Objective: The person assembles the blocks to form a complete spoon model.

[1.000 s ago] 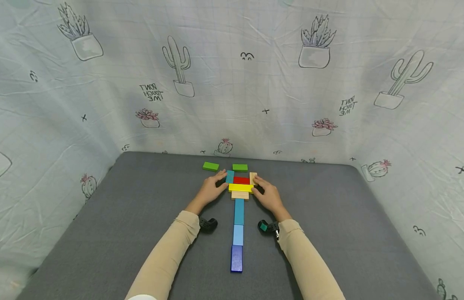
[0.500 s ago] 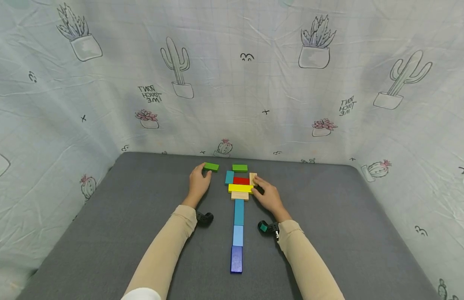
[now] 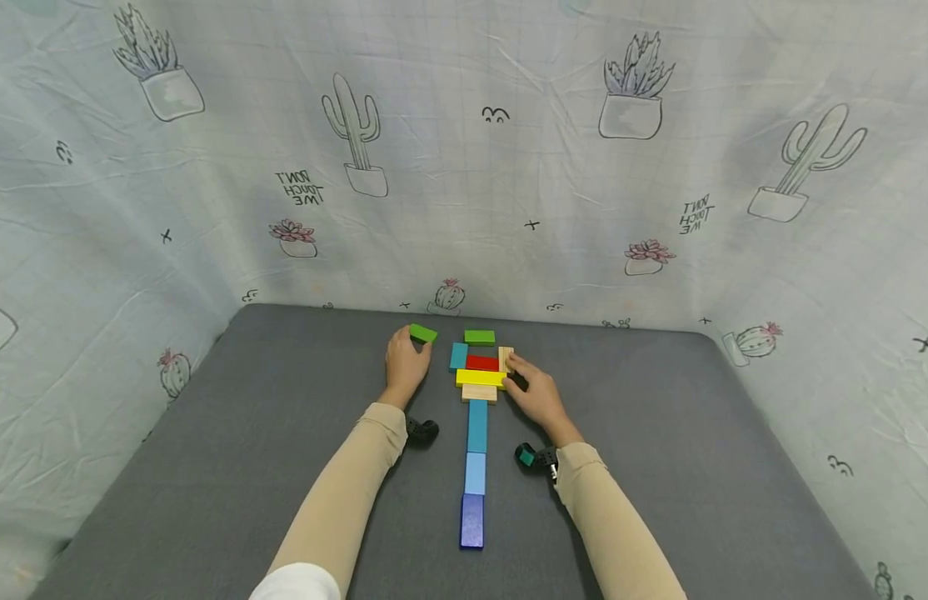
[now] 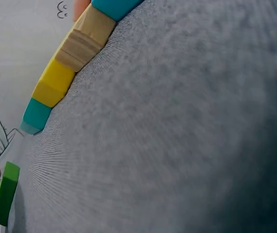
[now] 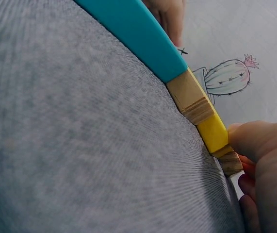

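At the far left of the blocks, my left hand (image 3: 406,364) pinches a green block (image 3: 423,333) between thumb and fingers. In the left wrist view this green block (image 4: 7,194) looks tilted, with a shadow beside it. My right hand (image 3: 537,393) rests at the right side of the arranged blocks. Its thumb touches the end of the yellow block (image 5: 213,133), and its fingers lie against the upright plain wooden block (image 3: 505,358). A red block (image 3: 482,363) lies between that block and a teal block (image 3: 458,356), all just beyond the yellow one.
Behind the arrangement lies a second green block (image 3: 479,337). Nearer the person, a plain wooden block (image 3: 479,392), a long teal block (image 3: 477,425), a light blue block (image 3: 475,473) and a dark blue block (image 3: 471,522) form a column on the grey table (image 3: 284,467). Printed curtains surround it.
My left hand has left the teal block, moved left to the green block and taken hold of it. The green block has turned slightly. The right hand has stayed in place.
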Available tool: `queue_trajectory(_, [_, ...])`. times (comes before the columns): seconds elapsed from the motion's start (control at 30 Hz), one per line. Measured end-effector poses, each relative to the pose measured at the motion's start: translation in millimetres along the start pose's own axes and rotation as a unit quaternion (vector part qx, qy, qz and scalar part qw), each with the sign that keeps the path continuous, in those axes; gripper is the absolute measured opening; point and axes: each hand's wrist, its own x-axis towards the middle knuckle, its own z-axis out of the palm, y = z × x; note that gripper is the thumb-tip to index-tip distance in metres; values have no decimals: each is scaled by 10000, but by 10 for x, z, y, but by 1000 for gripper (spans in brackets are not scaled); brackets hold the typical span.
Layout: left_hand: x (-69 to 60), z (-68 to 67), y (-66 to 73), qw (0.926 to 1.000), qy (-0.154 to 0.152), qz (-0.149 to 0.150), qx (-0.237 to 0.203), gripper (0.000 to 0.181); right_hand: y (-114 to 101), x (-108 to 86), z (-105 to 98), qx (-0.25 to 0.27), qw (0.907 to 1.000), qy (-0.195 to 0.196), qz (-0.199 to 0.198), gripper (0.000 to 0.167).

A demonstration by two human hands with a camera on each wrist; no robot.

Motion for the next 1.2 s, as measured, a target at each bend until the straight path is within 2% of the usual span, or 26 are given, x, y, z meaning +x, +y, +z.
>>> queue_trajectory(0.37, [49, 16, -1, 9991, -237, -191, 308, 70, 3, 2, 0, 3, 10000, -7, 16, 47])
queue_trajectory(0.63, [107, 2, -27, 9975, -259, -93, 654, 68, 18, 14, -1, 45, 10000, -4, 1, 47])
queue_trajectory(0.77, [120, -22, -45, 9975, -349, -71, 609, 66, 17, 18, -5, 18, 10000, -6, -21, 47])
queue_trajectory(1.2, [140, -99, -134, 9946, -976, 99, 347, 64, 5, 15, -15, -11, 10000, -17, -6, 48])
